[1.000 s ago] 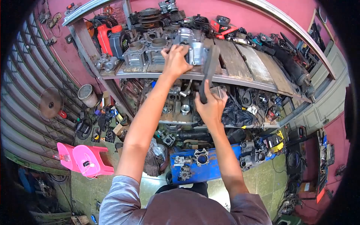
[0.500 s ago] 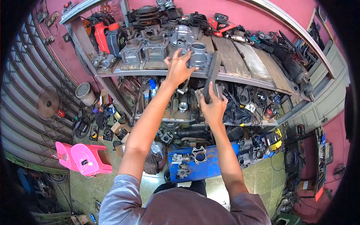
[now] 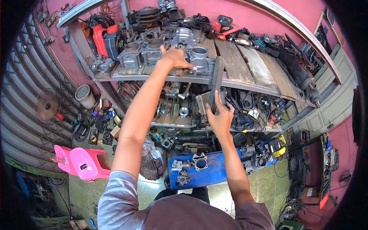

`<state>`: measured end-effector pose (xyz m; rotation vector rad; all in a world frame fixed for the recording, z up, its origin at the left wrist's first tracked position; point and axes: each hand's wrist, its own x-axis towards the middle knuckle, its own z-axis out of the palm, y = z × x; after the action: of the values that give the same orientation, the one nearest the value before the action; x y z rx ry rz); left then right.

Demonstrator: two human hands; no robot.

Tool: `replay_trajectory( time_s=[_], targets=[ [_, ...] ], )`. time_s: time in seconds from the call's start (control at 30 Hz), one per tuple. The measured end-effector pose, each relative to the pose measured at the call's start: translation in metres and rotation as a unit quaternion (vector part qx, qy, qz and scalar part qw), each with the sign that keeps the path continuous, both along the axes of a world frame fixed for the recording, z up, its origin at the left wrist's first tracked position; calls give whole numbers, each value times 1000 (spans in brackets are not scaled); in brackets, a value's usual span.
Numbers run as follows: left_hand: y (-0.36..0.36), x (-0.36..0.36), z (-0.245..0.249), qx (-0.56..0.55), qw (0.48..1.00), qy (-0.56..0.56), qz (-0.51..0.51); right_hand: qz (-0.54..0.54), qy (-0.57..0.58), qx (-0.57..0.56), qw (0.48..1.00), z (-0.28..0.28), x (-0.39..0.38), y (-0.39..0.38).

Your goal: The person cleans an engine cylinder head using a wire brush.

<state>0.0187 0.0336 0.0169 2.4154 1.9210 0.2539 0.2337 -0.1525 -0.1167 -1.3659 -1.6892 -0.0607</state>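
Observation:
My left hand (image 3: pixel 174 60) reaches over the upper shelf with its fingers spread and nothing gripped in them. Its thumb points at the lower side of a smooth grey engine cylinder (image 3: pixel 199 63), and its other fingers are beside a finned cylinder block (image 3: pixel 150 58). A second finned block (image 3: pixel 130 60) stands further left, and a silver engine casing (image 3: pixel 184 37) is behind. In my right hand (image 3: pixel 221 117) is the lower end of a long brush (image 3: pixel 217 78), held upright between thumb and fingers. Its bristles face left, right at the grey cylinder.
Wooden planks (image 3: pixel 234 63) line the shelf to the right, behind its metal front edge (image 3: pixel 253 87). Below, a blue bench (image 3: pixel 214 168) carries several engine parts. Pink plastic stools (image 3: pixel 87 163) stand at left. A lower shelf (image 3: pixel 172 122) holds more parts.
My left hand has shifted left from the grey cylinder towards the finned block. My right hand keeps the brush and has lowered slightly; the view has shifted a little.

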Motion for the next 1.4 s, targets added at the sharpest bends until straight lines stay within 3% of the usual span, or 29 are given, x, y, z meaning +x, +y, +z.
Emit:
replay_trajectory(
  time_s=[0.1,0.33,0.57,0.8,1.0,1.17,1.27,1.4],
  targets=[
    [12,-2,4,-67,997,7,-24,10,7,-1,1000,0,1,-1],
    [18,-1,4,-75,996,10,-48,-2,27,43,999,-2,7,-7],
    [9,-5,-16,69,993,-64,-69,16,-43,191,980,30,-3,3],
    [0,4,-35,227,962,-131,-73,-7,-80,157,984,36,-17,19],
    [-7,11,-44,251,948,-184,-69,-11,-106,203,973,59,-28,31],
    [-3,12,-62,323,906,-260,-86,-56,-150,63,985,89,-42,2],
    [10,5,-79,344,915,-199,-73,-18,-133,85,987,76,-45,-10],
    [-9,15,-71,355,899,-249,-66,-67,-148,84,983,91,-63,18]
  ],
)
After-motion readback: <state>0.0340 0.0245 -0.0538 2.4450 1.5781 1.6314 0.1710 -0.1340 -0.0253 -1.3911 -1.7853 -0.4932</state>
